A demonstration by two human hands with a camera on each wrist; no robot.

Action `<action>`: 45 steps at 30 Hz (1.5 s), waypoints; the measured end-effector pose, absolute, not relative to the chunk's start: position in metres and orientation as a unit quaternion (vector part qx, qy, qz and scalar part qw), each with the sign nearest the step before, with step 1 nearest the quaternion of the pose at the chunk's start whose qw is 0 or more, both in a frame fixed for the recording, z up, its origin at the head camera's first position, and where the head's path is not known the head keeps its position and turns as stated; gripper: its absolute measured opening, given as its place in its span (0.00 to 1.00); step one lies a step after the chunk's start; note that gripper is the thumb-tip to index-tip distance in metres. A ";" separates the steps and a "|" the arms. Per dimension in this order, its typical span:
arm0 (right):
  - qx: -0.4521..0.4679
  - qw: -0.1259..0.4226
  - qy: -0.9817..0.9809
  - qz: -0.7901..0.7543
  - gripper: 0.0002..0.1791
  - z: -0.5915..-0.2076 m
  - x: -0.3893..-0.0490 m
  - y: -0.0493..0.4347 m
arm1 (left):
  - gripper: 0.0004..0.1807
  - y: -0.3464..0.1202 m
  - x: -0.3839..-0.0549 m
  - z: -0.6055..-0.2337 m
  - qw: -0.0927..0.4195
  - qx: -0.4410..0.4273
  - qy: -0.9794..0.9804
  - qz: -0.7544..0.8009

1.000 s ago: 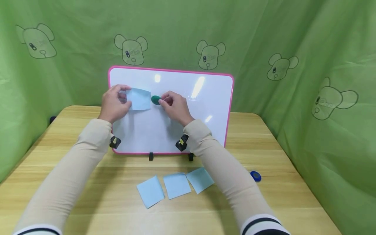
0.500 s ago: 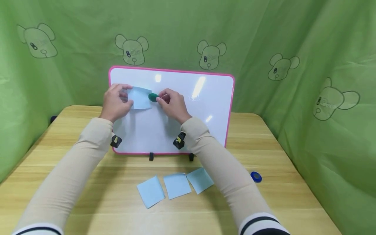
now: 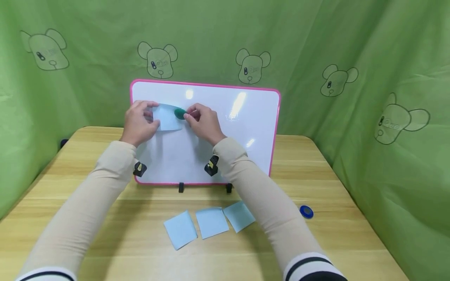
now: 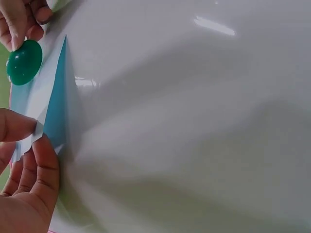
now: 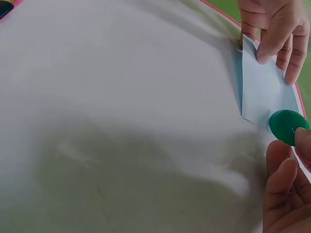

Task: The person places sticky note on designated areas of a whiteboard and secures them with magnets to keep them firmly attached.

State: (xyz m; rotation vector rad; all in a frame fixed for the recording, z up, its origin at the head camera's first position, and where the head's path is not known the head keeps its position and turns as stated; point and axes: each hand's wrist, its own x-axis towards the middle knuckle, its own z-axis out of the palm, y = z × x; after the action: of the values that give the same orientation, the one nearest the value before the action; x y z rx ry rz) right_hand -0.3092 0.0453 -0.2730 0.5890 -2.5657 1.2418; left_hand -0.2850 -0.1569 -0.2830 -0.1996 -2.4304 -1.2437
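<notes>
A whiteboard (image 3: 190,164) with a pink frame stands upright on the table. My left hand (image 3: 138,124) pinches a light blue paper note (image 3: 166,119) by its left edge, near the board's upper left. In the left wrist view the note (image 4: 54,104) stands partly away from the board, its corner lifted. Between thumb and fingers, my right hand (image 3: 205,123) holds a round green magnet (image 3: 180,113), overlapping the note's upper right corner in the head view. The right wrist view has the magnet (image 5: 286,126) at the note's (image 5: 262,92) near edge.
Three more light blue notes, a left one (image 3: 181,229), a middle one (image 3: 212,222) and a right one (image 3: 239,216), lie on the table before the board. A round blue magnet (image 3: 306,212) lies at the right. Black feet (image 3: 181,187) support the board; green curtains (image 3: 211,35) surround the table.
My right hand has moved left and slightly up, bringing the green magnet from beside the note to over its upper right corner. The left hand has barely shifted and still holds the note.
</notes>
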 end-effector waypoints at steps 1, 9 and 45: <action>0.201 0.115 -0.876 0.424 0.07 -0.272 -0.310 0.044 | 0.25 -0.157 -0.285 -0.283 0.202 -0.071 -0.870 -0.444; 0.200 0.122 -0.876 0.422 0.07 -0.268 -0.313 0.038 | 0.25 -0.157 -0.285 -0.283 0.201 -0.070 -0.870 -0.444; 0.137 0.146 -0.892 0.405 0.09 -0.257 -0.320 0.022 | 0.26 -0.157 -0.285 -0.280 0.199 -0.079 -0.873 -0.438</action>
State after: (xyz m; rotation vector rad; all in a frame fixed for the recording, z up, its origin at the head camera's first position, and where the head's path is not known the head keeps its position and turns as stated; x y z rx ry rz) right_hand -0.3196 0.0217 -0.2570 0.3949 -2.5688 1.1654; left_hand -0.2847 -0.1566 -0.2802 -0.2220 -2.4420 -1.2260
